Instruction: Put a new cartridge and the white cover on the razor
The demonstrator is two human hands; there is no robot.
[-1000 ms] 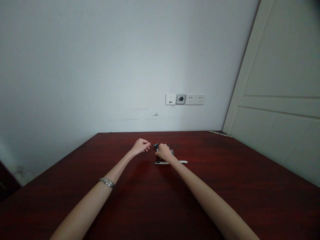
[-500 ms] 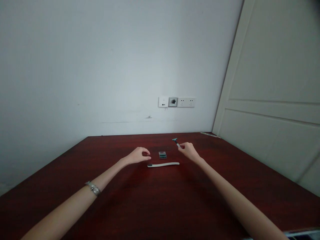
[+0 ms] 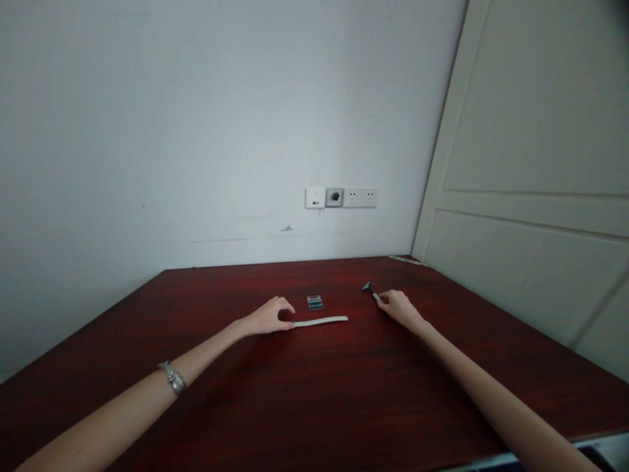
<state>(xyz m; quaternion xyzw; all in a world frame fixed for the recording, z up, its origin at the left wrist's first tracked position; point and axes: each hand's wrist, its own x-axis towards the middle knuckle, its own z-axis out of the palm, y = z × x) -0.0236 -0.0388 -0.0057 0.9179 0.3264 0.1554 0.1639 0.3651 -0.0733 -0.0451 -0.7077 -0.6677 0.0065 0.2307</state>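
Observation:
My right hand [image 3: 399, 306] is closed around the handle of a razor [image 3: 369, 289], whose dark head points away to the left and rests on or just above the dark red table [image 3: 314, 387]. My left hand [image 3: 269, 316] is curled, its fingertips pinching the left end of a white toothbrush [image 3: 322, 320] that lies flat. A small clear box with dark contents [image 3: 315, 302] sits just behind the toothbrush, between my hands. A bracelet is on my left wrist.
A white wall with a row of sockets [image 3: 341, 197] stands behind the table. A pale door [image 3: 531, 196] rises along the table's right side. The table's near edge shows at the bottom right.
My right hand carried the razor from beside the box out to the right and lowered it. My left hand moved down onto the left end of the toothbrush.

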